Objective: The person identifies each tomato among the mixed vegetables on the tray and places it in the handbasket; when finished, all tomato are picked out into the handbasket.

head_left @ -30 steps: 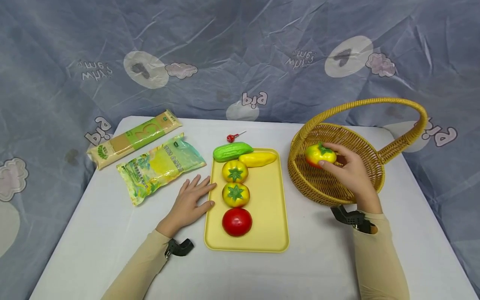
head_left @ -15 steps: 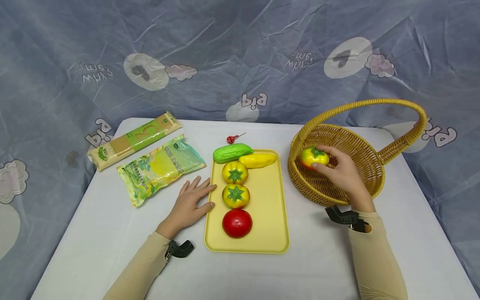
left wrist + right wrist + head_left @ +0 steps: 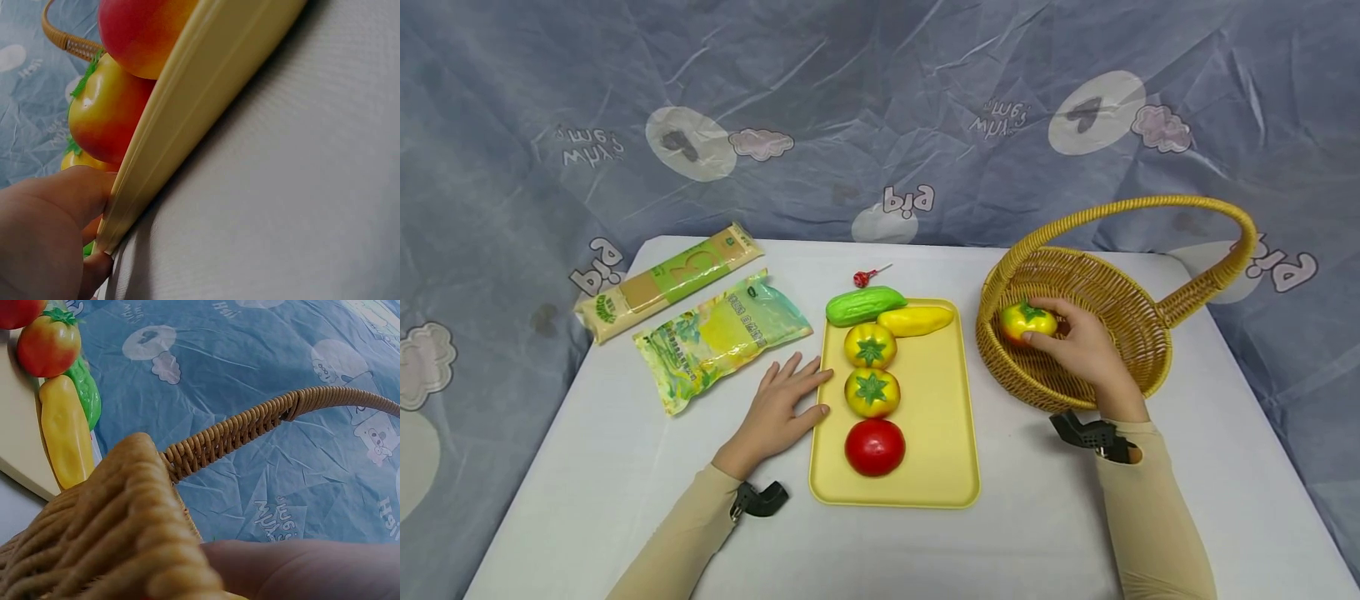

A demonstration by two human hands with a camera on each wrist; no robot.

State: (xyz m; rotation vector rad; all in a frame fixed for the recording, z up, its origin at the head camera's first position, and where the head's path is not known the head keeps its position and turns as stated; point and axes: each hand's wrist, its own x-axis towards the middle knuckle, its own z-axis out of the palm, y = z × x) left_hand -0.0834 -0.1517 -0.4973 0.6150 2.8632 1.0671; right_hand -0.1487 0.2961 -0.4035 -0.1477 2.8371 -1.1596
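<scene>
Tomato (image 3: 1022,323) within left part of basket (image 3: 1028,385), right hand (image 3: 1084,348) gripping its right side, fingers curled; likely light, stiff, slippery: hold round middle. Left hand (image 3: 777,410) touches tray (image 3: 932,417), fingers spread.

The right hand (image 3: 312,570) shows beside the wicker basket (image 3: 125,515), a yellow vegetable (image 3: 65,431) beyond.

The blue backdrop (image 3: 820,92) seems to read "pig" (upside down).
</scene>
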